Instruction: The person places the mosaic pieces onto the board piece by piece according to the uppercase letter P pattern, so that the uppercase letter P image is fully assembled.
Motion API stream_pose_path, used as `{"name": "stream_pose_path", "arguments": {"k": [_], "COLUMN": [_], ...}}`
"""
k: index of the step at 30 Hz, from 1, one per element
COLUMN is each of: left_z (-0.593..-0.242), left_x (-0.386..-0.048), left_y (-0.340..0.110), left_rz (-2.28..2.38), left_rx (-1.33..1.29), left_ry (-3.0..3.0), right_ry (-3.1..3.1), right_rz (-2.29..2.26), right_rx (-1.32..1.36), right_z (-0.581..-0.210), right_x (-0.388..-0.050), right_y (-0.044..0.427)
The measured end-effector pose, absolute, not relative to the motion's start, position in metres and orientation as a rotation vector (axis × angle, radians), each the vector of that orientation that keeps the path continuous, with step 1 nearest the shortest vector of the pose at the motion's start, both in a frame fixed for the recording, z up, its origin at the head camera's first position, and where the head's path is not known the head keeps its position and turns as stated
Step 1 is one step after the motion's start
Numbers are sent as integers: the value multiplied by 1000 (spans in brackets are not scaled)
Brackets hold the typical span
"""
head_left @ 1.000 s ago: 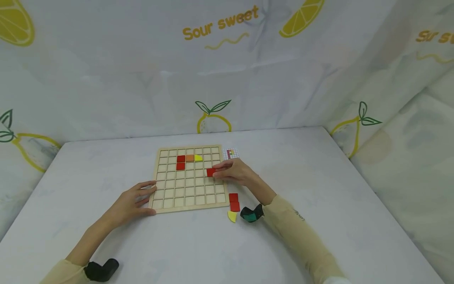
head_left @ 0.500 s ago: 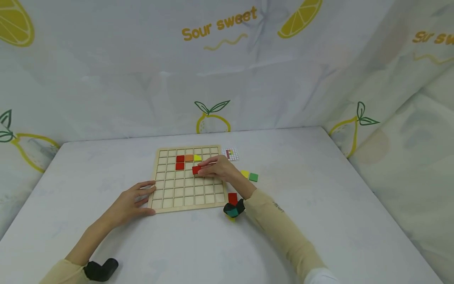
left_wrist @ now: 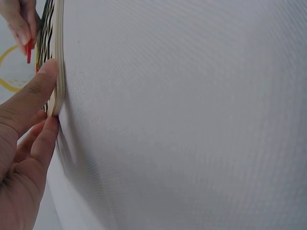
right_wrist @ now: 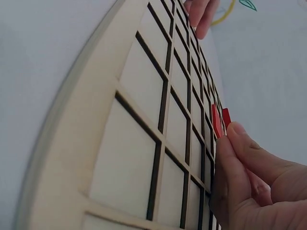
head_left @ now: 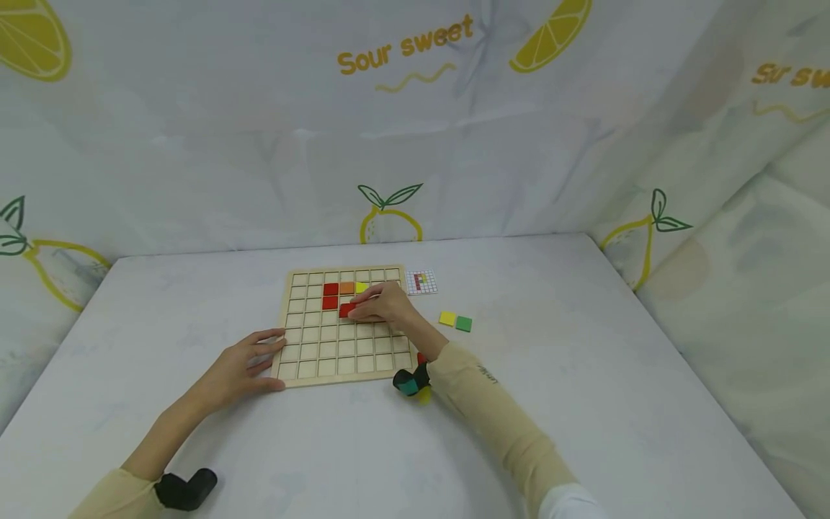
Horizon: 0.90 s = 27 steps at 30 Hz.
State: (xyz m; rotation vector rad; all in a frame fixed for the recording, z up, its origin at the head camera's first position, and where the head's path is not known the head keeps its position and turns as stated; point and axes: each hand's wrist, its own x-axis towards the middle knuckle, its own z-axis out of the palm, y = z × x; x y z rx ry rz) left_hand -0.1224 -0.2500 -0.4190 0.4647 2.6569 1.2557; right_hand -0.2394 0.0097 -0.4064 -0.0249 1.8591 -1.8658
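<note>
Mid-frame: right hand (head_left: 385, 303) pinches red tile (head_left: 344, 311); looks light, stiff, probably best taken by opposite edges. Lower left: left hand (head_left: 236, 370), fingers spread, touches grid board (head_left: 328, 350).

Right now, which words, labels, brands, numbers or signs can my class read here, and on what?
"Sour sweet": orange print on the back cloth.
"Sur sw": same cloth, far right, cut off by the picture's edge.
Right sleeve: dark lettering, too small to read.
Small card: coloured squares on a grid, no legible words.
Board: none seen.
</note>
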Motion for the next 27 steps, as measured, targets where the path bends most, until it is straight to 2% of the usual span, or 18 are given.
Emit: {"name": "stream_pose_path", "arguments": {"k": [6,13,18,27], "left_z": [-418,-418,-417,-415], "left_x": [-123,-122,-121,-122], "left_y": [-250,-250,-249,-248], "left_rz": [1215,1230,1249,1323], "left_rx": [465,458,466,480], "left_ry": [2677,2672,2674,2608], "right_ry": [1971,2448,2543,2566], "right_rz": [-1804,-1445,-1349,-1314], "right_rx": [-68,-272,-370,-351], "right_z": [-405,-405,-407,-403], "right_x": [-236,-234,-233,-232], "right_y": [0,-8,-15,-20]}}
